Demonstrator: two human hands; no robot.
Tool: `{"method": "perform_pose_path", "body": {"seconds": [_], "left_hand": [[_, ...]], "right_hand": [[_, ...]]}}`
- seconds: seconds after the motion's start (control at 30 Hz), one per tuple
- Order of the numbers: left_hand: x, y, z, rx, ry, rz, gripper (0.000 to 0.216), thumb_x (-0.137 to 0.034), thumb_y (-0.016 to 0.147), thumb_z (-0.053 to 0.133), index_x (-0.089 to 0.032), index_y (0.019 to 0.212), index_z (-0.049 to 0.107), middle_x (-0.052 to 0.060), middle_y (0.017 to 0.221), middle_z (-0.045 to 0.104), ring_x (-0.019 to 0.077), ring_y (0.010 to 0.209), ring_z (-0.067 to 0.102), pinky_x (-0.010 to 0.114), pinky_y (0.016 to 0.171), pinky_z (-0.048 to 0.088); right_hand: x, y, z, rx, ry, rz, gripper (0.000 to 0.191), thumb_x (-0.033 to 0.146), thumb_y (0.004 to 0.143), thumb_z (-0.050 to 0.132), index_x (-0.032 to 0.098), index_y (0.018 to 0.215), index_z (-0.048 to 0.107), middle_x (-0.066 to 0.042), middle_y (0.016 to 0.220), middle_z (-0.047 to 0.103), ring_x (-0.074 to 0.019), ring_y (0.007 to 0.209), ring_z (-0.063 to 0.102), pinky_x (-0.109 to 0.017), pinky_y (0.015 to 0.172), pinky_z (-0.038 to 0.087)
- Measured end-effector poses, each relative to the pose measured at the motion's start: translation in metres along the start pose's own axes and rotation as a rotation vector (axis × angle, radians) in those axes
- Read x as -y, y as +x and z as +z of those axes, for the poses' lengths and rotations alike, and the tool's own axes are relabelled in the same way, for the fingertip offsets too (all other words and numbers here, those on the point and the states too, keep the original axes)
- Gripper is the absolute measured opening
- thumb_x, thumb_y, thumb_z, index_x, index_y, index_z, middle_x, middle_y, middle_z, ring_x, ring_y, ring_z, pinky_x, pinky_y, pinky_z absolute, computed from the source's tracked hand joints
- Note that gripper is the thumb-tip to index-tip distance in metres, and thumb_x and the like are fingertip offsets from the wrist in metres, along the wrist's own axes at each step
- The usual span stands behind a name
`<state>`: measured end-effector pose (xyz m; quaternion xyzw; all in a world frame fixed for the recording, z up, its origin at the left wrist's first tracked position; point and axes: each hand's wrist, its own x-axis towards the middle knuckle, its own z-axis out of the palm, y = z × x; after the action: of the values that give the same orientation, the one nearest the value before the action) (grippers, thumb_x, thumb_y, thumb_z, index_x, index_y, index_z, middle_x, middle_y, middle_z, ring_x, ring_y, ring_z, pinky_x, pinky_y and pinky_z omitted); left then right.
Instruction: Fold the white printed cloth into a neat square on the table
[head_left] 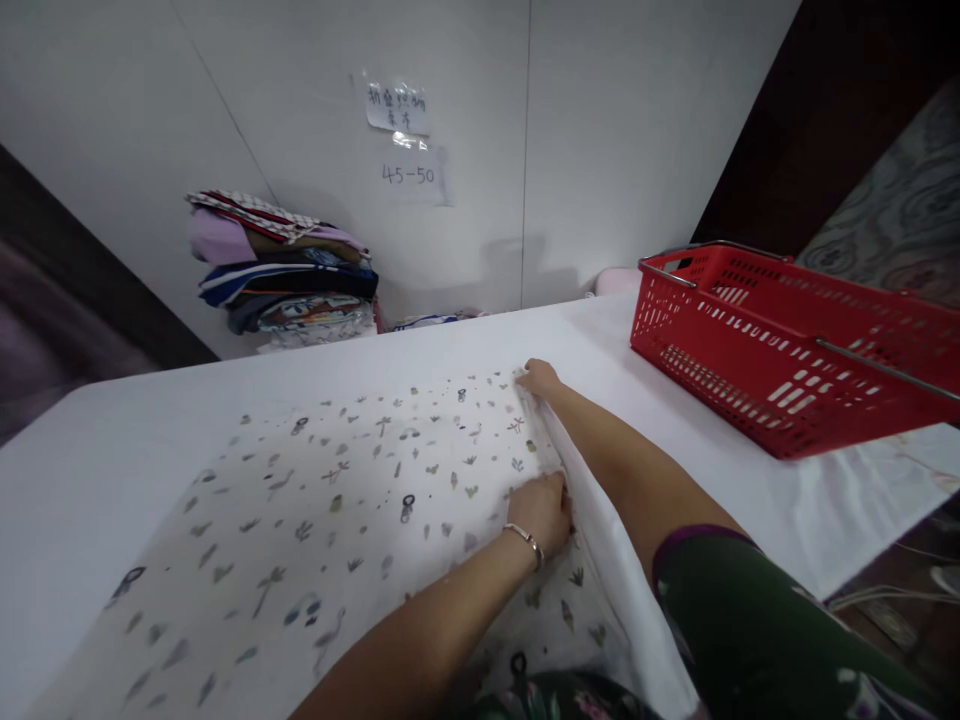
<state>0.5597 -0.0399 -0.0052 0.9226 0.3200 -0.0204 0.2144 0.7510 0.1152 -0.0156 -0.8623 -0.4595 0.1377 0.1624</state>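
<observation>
Right hand [540, 378] pinches the far right corner of the printed cloth [360, 490], spread on the white table [592, 350]. Left hand [541, 510], apart and nearer the body, is curled at the cloth's right edge; its fingertips are hidden, so grip cannot be confirmed. The cloth's near end runs out of frame, partly covered by the left forearm. Red basket [720, 370], right, is cut off by the frame. Folded fabrics [289, 270] stand beyond the table, their base hidden.
</observation>
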Motion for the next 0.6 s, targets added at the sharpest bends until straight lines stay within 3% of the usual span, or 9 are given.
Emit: {"method": "perform_pose_path", "body": {"seconds": [0.2,0.43,0.6], "left_hand": [[-0.002,0.001,0.000,-0.016,0.028,0.037,0.021,-0.025,0.082,0.041,-0.020,0.099,0.053,0.007,0.095,0.064,0.0212,0.091,0.059,0.031,0.074,0.044],[-0.001,-0.002,0.005,-0.029,0.051,0.110,0.027,-0.025,0.082,0.041,-0.019,0.107,0.051,0.008,0.098,0.060,0.0224,0.091,0.056,0.033,0.074,0.044],[0.000,-0.018,0.009,-0.067,0.002,0.208,0.035,-0.023,0.082,0.042,-0.017,0.115,0.050,0.011,0.102,0.057,0.0236,0.097,0.051,0.036,0.083,0.042]], "right_hand": [[0.008,-0.008,-0.004,0.043,-0.046,0.032,0.025,0.022,0.072,0.060,0.011,0.095,0.064,-0.015,0.098,0.065,-0.0232,0.090,0.061,-0.027,0.072,0.044],[0.002,-0.014,-0.004,-0.075,-0.013,-0.035,0.035,0.013,0.082,0.044,0.016,0.117,0.050,-0.012,0.114,0.059,-0.0201,0.104,0.054,-0.027,0.084,0.041],[0.000,-0.033,-0.004,-0.116,-0.009,-0.082,0.038,0.022,0.086,0.045,0.013,0.123,0.046,-0.015,0.125,0.050,-0.0231,0.114,0.047,-0.032,0.092,0.037]]}}
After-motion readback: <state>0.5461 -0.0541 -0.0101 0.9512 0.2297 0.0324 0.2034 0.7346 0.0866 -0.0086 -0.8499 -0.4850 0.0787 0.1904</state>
